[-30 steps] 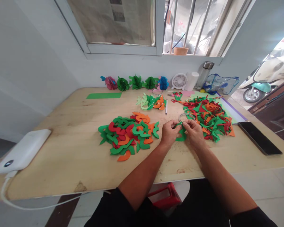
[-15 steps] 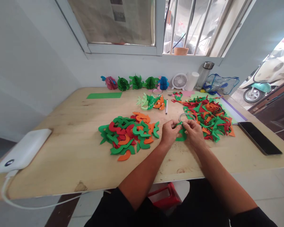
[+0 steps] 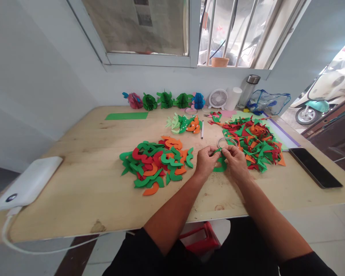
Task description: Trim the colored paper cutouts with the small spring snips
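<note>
While both hands meet right of the frame's centre, a green paper piece (image 3: 222, 165) sits between them, part of it at the fingertips and part showing just below. The left hand (image 3: 206, 161) pinches it between thumb and fingers, and the right hand (image 3: 236, 160) pinches it from the other side; the exact fold at the fingertips is too small to tell. Just beyond the fingers lies a grey ring (image 3: 219, 143) on the wooden table (image 3: 86, 153).

At the middle of the frame, left of the hands, spreads a pile of curved cut-outs (image 3: 149, 170) in green, red and orange. Right of the hands, a heap of paper scraps (image 3: 258, 143) in the same colours stands near a dark phone (image 3: 316, 168). Above the hands lies a white pen (image 3: 202, 130), and folded paper figures (image 3: 164, 100) line the wall at upper centre.
</note>
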The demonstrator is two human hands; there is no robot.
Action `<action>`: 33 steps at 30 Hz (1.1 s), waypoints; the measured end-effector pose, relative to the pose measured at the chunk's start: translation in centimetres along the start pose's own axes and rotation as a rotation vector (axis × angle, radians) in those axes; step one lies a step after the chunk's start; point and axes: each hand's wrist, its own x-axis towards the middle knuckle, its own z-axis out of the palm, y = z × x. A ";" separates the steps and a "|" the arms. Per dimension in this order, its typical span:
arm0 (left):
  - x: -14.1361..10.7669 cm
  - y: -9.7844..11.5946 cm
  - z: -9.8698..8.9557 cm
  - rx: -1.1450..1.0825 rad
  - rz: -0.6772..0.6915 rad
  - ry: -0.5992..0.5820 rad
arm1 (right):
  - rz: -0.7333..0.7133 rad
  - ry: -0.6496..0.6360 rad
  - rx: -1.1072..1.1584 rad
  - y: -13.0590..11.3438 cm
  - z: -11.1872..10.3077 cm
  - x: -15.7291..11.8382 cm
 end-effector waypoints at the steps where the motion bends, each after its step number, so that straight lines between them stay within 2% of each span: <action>1: 0.0 0.0 0.0 -0.006 -0.002 -0.001 | -0.001 -0.002 0.000 0.0 0.0 0.0; 13: 0.0 0.1 0.0 -0.044 -0.006 -0.015 | 0.010 0.010 0.012 -0.4 0.2 -0.1; 20: 0.0 0.1 -0.1 0.006 -0.030 0.006 | 0.063 0.001 0.034 -0.2 -0.1 -0.2; 29: 0.0 0.3 0.0 -0.005 -0.025 0.012 | 0.050 0.061 0.052 -0.3 -0.1 -0.1; 33: 0.1 0.1 -0.1 -0.012 -0.033 0.005 | 0.106 0.012 0.056 -0.2 -0.2 -0.1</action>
